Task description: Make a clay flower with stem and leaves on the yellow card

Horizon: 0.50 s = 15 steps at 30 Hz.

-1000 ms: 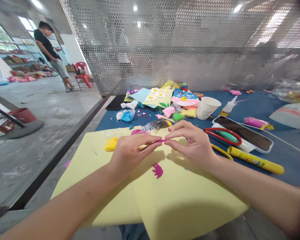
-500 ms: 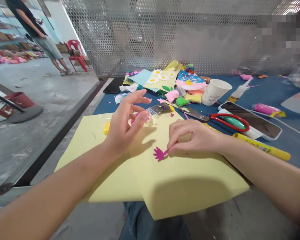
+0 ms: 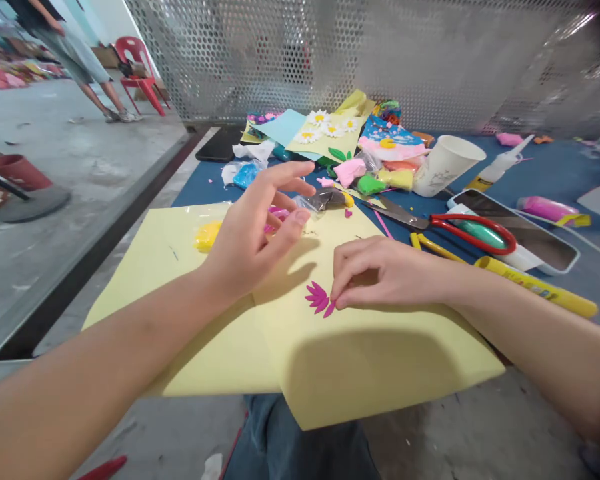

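Right hand (image 3: 380,273): we pinch shut on the lowest petal's tip, pressing lightly so the soft clay stays slender.
Left hand (image 3: 250,243): we hold it open, fingers spread, gripping nothing.
Magenta clay petals (image 3: 319,298): a matte fan on pale yellow card (image 3: 380,363), just beside the right hand.

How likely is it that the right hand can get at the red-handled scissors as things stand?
Probably yes. The right hand rests on the yellow card just short of the red-handled scissors, and nothing appears to lie between them, so the way looks free.
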Motion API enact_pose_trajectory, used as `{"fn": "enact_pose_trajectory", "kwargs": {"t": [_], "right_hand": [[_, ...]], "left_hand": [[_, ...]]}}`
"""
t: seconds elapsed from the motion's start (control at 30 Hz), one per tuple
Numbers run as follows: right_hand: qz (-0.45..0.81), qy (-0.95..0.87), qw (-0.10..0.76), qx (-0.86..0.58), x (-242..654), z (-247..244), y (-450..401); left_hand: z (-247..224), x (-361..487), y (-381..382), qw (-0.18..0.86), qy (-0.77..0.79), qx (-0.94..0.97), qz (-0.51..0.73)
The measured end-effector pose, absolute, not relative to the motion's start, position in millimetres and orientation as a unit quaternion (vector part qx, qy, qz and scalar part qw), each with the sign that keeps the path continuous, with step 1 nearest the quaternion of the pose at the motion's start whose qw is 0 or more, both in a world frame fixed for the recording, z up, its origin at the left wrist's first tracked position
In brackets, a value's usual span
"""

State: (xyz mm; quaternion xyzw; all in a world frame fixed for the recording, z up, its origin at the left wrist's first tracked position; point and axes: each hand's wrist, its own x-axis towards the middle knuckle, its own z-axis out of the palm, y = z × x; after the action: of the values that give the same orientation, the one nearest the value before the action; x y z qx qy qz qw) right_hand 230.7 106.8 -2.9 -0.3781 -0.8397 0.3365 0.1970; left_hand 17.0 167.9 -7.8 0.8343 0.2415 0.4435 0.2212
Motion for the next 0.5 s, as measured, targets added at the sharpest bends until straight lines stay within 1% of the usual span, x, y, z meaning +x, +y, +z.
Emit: {"fn": "enact_pose_trajectory", "kwargs": {"t": [0.17,0.5], "right_hand": [[0.317,-0.850,0.199,-0.370,230.3,-2.8,106.9],[0.281,-0.857,0.188,-0.389,227.9,-2.9,105.8]], "left_hand": [[-6.1,17.5,164.9,0.232,0.249,0.827,0.446],[-6.7,18.8,163.7,0.215,0.239,0.836,0.445]]}}
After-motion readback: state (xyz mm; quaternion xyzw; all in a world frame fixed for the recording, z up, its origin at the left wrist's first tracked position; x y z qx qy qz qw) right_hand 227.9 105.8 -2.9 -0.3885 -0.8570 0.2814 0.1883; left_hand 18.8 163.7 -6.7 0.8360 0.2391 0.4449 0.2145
